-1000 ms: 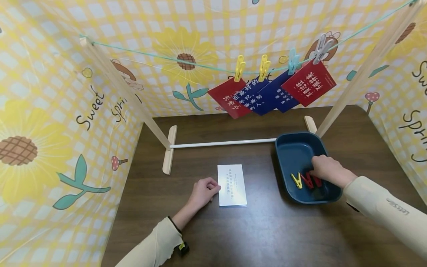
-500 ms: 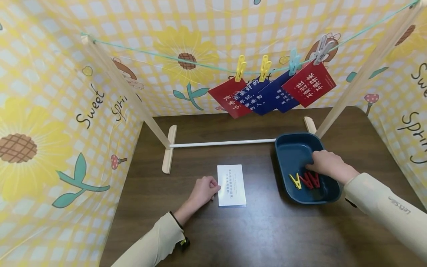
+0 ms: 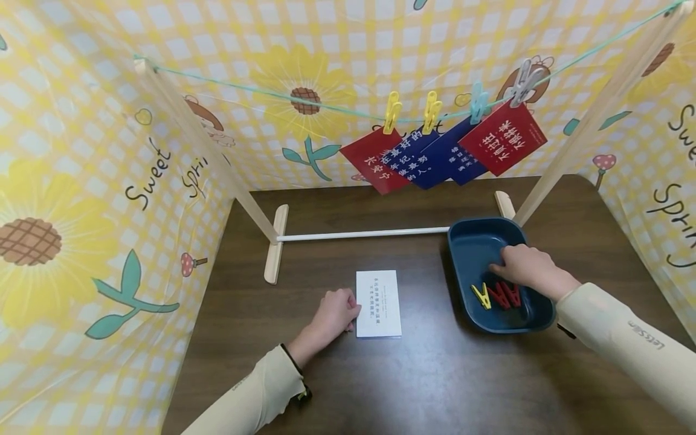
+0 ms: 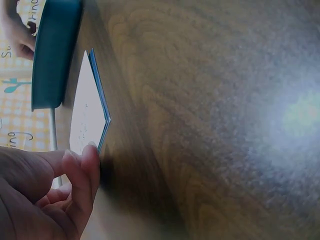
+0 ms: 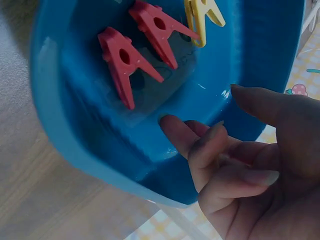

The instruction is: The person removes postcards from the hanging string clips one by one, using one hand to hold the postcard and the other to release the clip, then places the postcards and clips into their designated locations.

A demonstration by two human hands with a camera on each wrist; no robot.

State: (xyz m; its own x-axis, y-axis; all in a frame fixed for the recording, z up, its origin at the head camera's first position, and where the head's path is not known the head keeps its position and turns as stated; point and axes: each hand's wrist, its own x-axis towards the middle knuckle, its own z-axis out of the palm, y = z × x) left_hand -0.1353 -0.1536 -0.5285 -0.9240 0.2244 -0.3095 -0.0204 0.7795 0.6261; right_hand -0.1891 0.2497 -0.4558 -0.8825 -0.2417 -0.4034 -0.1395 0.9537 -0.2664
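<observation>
A white card (image 3: 378, 303) with printed Chinese writing lies on the table, and a thin blue layer shows under it in the left wrist view. My left hand (image 3: 333, 311) pinches its left edge between thumb and fingers. Over the dark blue plastic basin (image 3: 474, 241), my right hand (image 3: 528, 269) hovers with loosely bent fingers, thumb apart, nothing between them. Two red clothespins (image 5: 125, 62) and a yellow clothespin (image 5: 202, 17) lie on the basin's floor, just beyond the right fingertips in the right wrist view.
A green line (image 3: 326, 107) runs between two wooden posts (image 3: 603, 115) behind the card. Two red and two blue cards (image 3: 502, 138) hang from it by yellow, light blue and grey clothespins. A white rod (image 3: 364, 233) joins the posts low down, behind the basin.
My right hand has lifted off the red clothespins and shifted slightly left and away from me, its thumb spreading. The left hand stays at the white card, which has barely moved.
</observation>
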